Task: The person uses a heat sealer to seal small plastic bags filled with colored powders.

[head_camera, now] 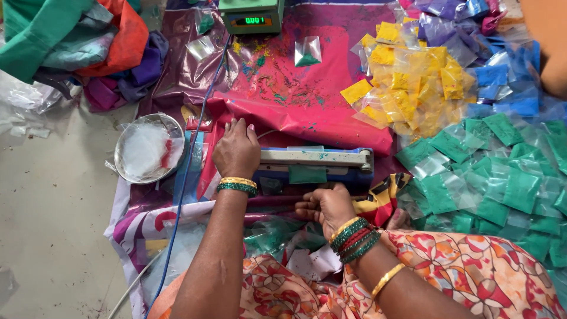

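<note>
A small clear plastic packet of green powder (pixel 308 173) lies flat across the blue heat sealer (pixel 316 166), its top edge tucked under the sealer's pale metal arm, which sits lowered along the length of the machine. The left hand (pixel 237 150) presses palm-down on the near end of that arm, fingers spread and flat, gripping nothing. The right hand (pixel 325 204) rests just below the sealer with its fingers curled inward close to the packet's lower edge; whether it pinches the plastic cannot be told. Both wrists carry stacked bangles, green beaded and gold. The sealer sits on a glossy, crinkled pink plastic sheet (pixel 307 100) dusted with green and yellow powder. To the right lies a loose heap of filled green packets (pixel 496 183), beyond it a pile of yellow packets (pixel 413 88), and further back blue packets (pixel 508 82). A digital weighing scale (pixel 251 18) stands at the top, a single green packet (pixel 308 52) near it. A round steel bowl (pixel 147 147) of empty clear bags sits left of the hand.
</note>
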